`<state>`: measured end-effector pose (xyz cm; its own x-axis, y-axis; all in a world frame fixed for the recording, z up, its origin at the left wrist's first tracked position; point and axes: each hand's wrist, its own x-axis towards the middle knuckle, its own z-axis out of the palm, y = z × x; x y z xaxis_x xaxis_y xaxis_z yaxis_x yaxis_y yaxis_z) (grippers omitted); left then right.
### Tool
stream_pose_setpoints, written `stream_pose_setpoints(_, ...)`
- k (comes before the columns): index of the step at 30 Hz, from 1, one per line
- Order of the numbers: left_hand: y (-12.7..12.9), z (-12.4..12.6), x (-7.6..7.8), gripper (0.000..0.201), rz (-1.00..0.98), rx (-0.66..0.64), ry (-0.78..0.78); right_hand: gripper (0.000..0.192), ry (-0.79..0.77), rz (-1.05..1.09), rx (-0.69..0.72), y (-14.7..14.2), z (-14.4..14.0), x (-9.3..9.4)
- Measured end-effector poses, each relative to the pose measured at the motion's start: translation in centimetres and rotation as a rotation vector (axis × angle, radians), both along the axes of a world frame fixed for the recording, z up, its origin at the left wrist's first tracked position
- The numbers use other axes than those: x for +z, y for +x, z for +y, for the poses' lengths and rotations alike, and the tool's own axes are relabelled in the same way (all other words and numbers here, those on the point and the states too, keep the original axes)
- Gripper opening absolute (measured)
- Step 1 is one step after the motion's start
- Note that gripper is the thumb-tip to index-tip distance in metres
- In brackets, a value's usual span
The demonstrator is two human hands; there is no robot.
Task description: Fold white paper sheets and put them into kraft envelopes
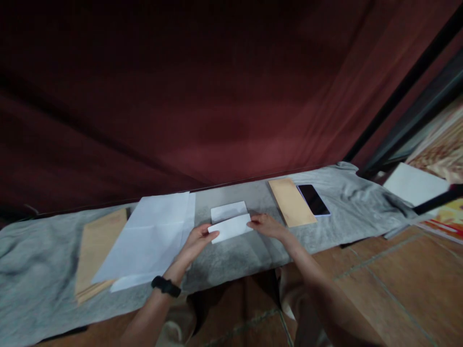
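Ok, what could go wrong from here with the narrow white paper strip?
The narrow white paper strip, pinched at its ends by the left hand and right hand, might catch the white paper rectangle just beyond it. The left hand could disturb the large white paper sheets beside it. If the wrinkled grey cloth slips, the black-screened rectangular phone might slide.

Dim overall, fading nearly to black at the upper left of the red drape [224, 115]; brightest on the held white paper [230, 228]; darkly shadowed below the table [220, 270]; softly blurred in fine detail; stretched and smeared toward the right edge.
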<state>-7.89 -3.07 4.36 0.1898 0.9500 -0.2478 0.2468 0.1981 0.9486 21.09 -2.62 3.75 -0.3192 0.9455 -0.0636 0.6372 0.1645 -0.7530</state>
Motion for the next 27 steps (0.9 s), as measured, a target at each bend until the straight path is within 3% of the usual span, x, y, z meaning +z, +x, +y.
stream_pose_setpoints(5, 0.8, 1.5, -1.6, 0.041, 0.0, 0.113, 0.044, 0.027, 0.003, -0.097, -0.105, -0.7, 0.7, -0.6)
stream_pose_setpoints(9, 1.6, 2.3, -3.1, 0.038, 0.139, 0.23, 0.189, 0.025, 0.01, -0.252, -0.202, -1.6, 1.1, -1.2)
stream_pose_setpoints(12, 1.8, 2.6, -2.7, 0.038, 0.251, 0.229, 0.242, 0.027, 0.008, -0.355, -0.247, -2.2, 1.3, -1.6)
stream_pose_setpoints(18, 0.8, 2.4, -0.5, 0.042, 0.173, 0.019, 0.003, 0.034, -0.036, -0.505, -0.275, -2.8, 1.6, -1.3)
stream_pose_setpoints(27, 1.6, 3.4, -1.5, 0.023, 0.465, 0.077, -0.018, 0.038, -0.003, -0.591, -0.328, -3.9, 1.5, -0.8)
